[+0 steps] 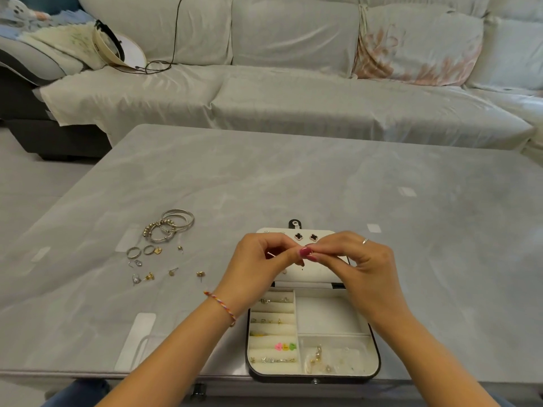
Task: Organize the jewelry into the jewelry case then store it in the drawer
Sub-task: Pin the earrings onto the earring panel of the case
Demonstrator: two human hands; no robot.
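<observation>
- Head view, the only one: both hands are up over the open lid of the jewelry case point(311, 333), which sits at the near edge of the desk point(293, 177), about 6 o'clock.
- Left hand point(258, 259) and right hand point(349, 259) meet fingertip to fingertip. The fingers point(307, 254) are pinched narrow around something tiny, with a thin pale pin poking out at 9 o'clock from the pinch. My guess is an earring stud being fitted with its back, or lined up for the lid's holes. It's too small to say for sure.
- Working right above the lid makes sense: two black clover studs point(306, 237) are already pinned there at 12 o'clock, so this one probably goes beside them.
- The case tray is partly filled: small pieces tucked in the roll slots on the left, some loose bits in the lower right compartment, and the upper right compartment looks bare.
- Still loose on the desk, out at 9 to 10 o'clock from the case: a pile of bangles point(173, 226), a couple of rings point(141, 251) and scattered studs point(173, 271).
- So I'd say it's maybe halfway. The drawer isn't clearly visible.
- Beyond the desk at 12 o'clock there's a covered sofa point(293, 92), well apart from the work. Nothing blocks the reach to the loose pile.
</observation>
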